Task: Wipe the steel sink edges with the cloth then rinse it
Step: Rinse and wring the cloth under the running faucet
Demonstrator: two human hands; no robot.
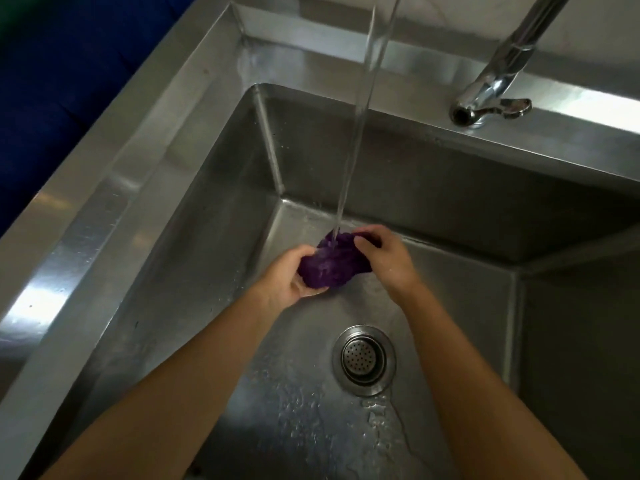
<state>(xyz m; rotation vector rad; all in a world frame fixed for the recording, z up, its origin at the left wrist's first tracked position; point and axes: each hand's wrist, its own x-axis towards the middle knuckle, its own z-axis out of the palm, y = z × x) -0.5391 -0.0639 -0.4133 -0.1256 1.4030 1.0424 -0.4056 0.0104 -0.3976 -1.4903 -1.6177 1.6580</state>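
A bunched purple cloth (329, 265) is held low inside the steel sink (194, 202), directly under a running stream of water (360, 116). My left hand (287, 275) grips the cloth's lower left side, with the fingers curled underneath it. From the right, my right hand (384, 254) pinches its upper part between fingers and thumb. The water lands on top of the cloth between both hands.
A chrome tap with its lever handle (491, 102) stands on the back rim at the upper right. The round drain strainer (363, 358) lies in the wet basin floor below my hands. The wide steel left edge (104, 188) borders a dark blue surface.
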